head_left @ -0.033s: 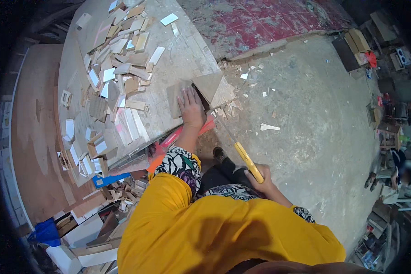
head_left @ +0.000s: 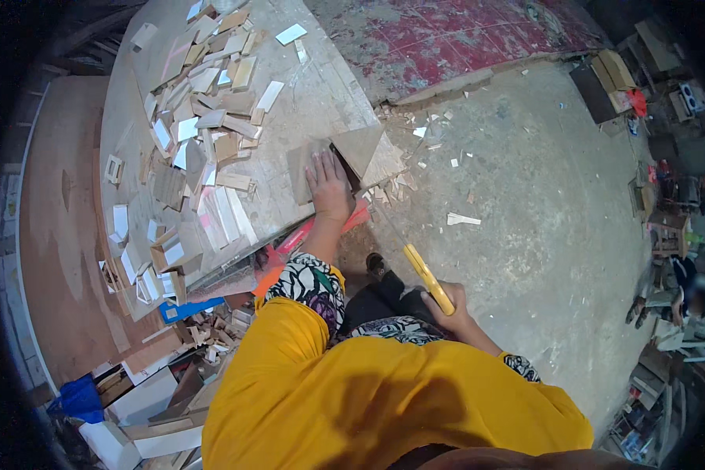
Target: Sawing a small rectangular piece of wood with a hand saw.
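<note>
My left hand (head_left: pixel 330 188) lies flat, fingers stretched out, on a thin brownish board (head_left: pixel 299 168) at the near right corner of the worktable (head_left: pixel 290 110). A second, pointed piece of board (head_left: pixel 359 147) sits just right of my fingertips, with a dark gap between the two. My right hand (head_left: pixel 446 299) is wrapped round the yellow handle of a saw (head_left: pixel 424 270), low in front of my body. The saw's narrow blade runs up and left toward the table corner by the boards. Where its tip meets the wood is hard to make out.
Many wood offcuts (head_left: pixel 231 102), some with white faces, are heaped on the table's left half. Wood chips (head_left: pixel 464 219) are scattered over the concrete floor (head_left: pixel 517 180). Scrap wood (head_left: pixel 145 399) is piled at lower left. A person (head_left: pixel 693 294) is at the far right.
My right hand and the saw have shifted very slightly back, down and to the right. My left hand stays in place on the board.
</note>
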`<state>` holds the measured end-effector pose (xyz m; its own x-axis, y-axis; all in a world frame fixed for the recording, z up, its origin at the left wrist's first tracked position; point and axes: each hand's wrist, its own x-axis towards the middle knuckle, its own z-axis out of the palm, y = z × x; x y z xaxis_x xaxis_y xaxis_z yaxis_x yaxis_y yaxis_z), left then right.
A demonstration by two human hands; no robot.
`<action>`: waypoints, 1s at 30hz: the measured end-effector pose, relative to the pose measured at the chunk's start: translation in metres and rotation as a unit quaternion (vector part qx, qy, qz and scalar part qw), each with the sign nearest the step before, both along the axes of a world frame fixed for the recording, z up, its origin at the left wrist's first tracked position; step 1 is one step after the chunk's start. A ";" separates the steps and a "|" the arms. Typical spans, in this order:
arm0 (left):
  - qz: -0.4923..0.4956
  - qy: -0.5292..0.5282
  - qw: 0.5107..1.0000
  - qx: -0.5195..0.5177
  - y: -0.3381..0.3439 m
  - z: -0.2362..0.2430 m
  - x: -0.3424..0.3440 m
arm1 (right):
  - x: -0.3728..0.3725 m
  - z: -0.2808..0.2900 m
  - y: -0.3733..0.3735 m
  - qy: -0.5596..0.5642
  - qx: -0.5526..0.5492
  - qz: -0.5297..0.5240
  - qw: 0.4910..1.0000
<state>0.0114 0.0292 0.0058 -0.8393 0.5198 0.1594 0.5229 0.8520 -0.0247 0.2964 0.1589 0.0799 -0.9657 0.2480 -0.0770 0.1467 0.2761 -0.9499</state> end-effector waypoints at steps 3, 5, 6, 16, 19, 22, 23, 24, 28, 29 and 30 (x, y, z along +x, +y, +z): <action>0.000 -0.010 1.000 0.000 0.004 0.000 -0.002 | -0.006 -0.006 0.004 0.009 0.040 0.012 0.999; 0.007 -0.017 1.000 -0.002 0.000 -0.006 -0.002 | -0.006 -0.018 -0.002 0.047 0.063 0.018 0.997; 0.003 0.022 0.999 -0.023 -0.005 -0.014 -0.008 | -0.006 -0.021 -0.005 0.087 0.087 0.025 0.992; -0.019 -0.022 0.999 -0.026 -0.002 -0.002 0.005 | 0.006 -0.017 -0.007 0.038 0.030 0.008 0.999; -0.006 0.008 0.999 -0.048 0.000 -0.006 -0.001 | -0.002 -0.017 -0.014 0.038 0.029 -0.003 0.999; -0.005 0.005 0.999 -0.034 0.001 -0.008 -0.002 | -0.010 -0.023 -0.023 0.039 0.060 -0.013 0.997; -0.004 -0.024 1.000 -0.008 0.003 -0.002 -0.001 | -0.012 -0.022 -0.022 0.029 0.052 -0.009 0.998; -0.005 -0.028 1.000 -0.008 0.005 0.002 0.000 | -0.014 -0.022 -0.018 0.019 0.045 -0.005 0.999; 0.006 -0.013 0.999 -0.048 0.002 0.007 0.000 | 0.003 -0.004 -0.004 0.050 0.031 -0.020 0.998; 0.005 -0.034 0.999 -0.041 0.003 0.010 0.002 | 0.014 -0.003 -0.003 0.054 0.031 -0.024 0.998; 0.004 -0.054 0.998 -0.034 0.005 0.012 0.003 | 0.026 -0.003 -0.002 0.040 0.023 -0.019 0.999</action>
